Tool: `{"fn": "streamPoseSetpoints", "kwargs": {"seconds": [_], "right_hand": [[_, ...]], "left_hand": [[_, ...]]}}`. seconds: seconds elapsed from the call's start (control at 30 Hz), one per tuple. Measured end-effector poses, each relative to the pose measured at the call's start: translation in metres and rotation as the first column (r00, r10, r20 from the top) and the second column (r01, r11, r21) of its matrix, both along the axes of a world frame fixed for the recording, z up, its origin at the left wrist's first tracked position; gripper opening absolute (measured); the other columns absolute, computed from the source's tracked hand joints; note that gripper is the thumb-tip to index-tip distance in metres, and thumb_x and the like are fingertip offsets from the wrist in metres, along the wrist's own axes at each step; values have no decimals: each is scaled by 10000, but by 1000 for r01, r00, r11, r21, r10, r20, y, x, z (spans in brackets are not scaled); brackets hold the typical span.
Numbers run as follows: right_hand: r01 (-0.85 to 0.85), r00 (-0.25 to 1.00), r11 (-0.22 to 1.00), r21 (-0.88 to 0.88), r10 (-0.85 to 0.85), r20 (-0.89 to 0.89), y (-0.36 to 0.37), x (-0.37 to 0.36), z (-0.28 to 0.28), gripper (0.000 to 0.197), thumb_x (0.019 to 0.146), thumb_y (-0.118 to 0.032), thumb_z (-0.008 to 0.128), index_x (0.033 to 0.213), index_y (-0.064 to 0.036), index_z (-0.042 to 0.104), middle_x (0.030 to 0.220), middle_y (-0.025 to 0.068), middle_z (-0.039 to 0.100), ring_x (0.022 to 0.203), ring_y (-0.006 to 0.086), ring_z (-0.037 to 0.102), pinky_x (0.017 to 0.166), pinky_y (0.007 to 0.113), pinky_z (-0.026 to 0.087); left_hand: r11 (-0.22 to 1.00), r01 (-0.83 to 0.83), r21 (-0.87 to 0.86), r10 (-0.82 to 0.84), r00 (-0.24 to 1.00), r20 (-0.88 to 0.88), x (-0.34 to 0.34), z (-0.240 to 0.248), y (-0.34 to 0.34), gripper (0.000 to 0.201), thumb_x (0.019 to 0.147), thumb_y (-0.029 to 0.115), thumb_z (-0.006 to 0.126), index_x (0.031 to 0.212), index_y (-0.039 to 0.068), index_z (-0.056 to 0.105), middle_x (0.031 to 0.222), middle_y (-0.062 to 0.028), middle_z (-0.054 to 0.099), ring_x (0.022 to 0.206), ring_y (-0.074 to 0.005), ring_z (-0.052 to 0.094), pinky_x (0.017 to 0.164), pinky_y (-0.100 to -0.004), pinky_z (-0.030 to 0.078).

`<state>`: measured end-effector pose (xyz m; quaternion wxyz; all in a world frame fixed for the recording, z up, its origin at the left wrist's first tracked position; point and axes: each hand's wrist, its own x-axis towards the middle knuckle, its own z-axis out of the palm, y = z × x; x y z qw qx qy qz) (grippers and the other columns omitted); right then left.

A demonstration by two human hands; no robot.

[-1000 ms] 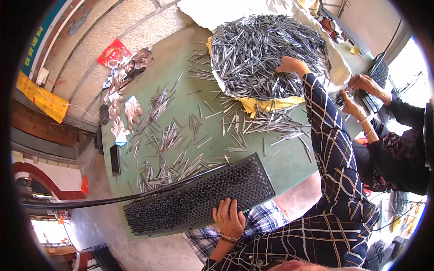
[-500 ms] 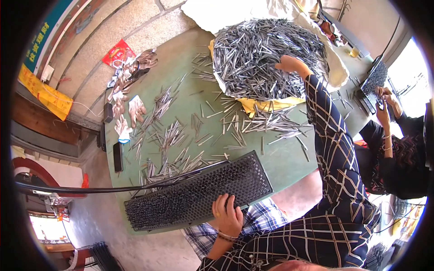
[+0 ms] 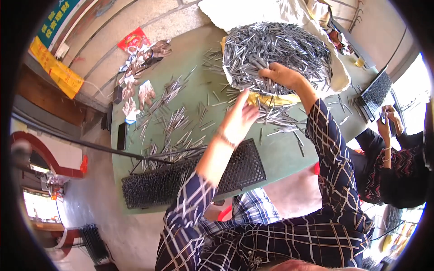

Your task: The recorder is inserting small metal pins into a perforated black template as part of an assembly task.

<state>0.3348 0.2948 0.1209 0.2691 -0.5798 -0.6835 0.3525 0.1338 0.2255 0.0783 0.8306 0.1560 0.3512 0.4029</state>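
Note:
A large heap of thin grey metal rods (image 3: 289, 45) lies in an open white sack (image 3: 341, 74) at the far side of the green table (image 3: 289, 156). At the heap's near edge my right hand (image 3: 285, 76) is closed on a bunch of these rods, which stick out past its fingers. Just below, over the sack's yellow edge (image 3: 289, 99), my left hand (image 3: 237, 121) reaches up with fingers apart and nothing visible in it. Near the table's front lies a long black perforated rack (image 3: 246, 165). Its left part is densely filled, its right part shows open holes, and my left forearm hides its middle.
Loose rods (image 3: 176, 119) lie scattered left of the sack. Work gloves (image 3: 146, 94), a dark phone (image 3: 122, 136) and a red packet (image 3: 134, 39) sit along the left edge. A dark cable (image 3: 90, 144) crosses the left side. At right, a co-worker's hands (image 3: 389, 121) work beside another rack (image 3: 377, 92).
My left hand has left the rack and moved up beside the sack. My right hand has come left and nearer across the heap, now gripping a bunch of rods. The view has shifted slightly.

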Motion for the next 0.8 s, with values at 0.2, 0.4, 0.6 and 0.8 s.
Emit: {"fn": "streamPoseSetpoints", "kwargs": {"seconds": [0.2, 0.4, 0.6, 0.8], "right_hand": [[-345, 750, 928, 143, 181, 637, 1, -46, -39, 268, 794, -259, 562, 770, -3, 640, 836, 191, 653, 811, 331, 639, 679, 439, 502], [-371, 694, 889, 268, 74, 716, -4, -55, -50, 149, 761, -145, 568, 762, -31, 663, 863, 139, 672, 846, 298, 648, 723, 402, 508], [-467, 798, 724, 508, 97, 595, -8, -57, -54, 245, 740, -224, 609, 812, 7, 649, 953, 181, 644, 837, 334, 625, 745, 437, 487], [381, 718, 921, 86, -236, -655, -50, -42, -65, 444, 935, -381, 486, 1069, 18, 629, 1122, 111, 609, 1008, 166, 566, 902, 299, 415]], "left_hand": [[988, 143, 50, -145, 989, 41, 41, -11, 67, 438, 867, 479, 550, 1078, 96, 571, 1051, -81, 609, 982, -224, 567, 826, -418, 476], [997, 54, -53, -45, 985, 165, 47, -58, 96, 404, 925, 405, 445, 1106, 58, 544, 1157, -114, 578, 1101, -256, 539, 931, -465, 432], [996, -73, -56, 86, 961, 265, 31, -109, 116, 242, 894, 275, 434, 868, 64, 548, 928, -98, 613, 893, -247, 598, 806, -419, 502], [960, -280, -26, 274, 914, 299, 36, -69, 84, 220, 949, 217, 404, 864, 24, 470, 757, -115, 566, 749, -254, 575, 787, -495, 516]]}}
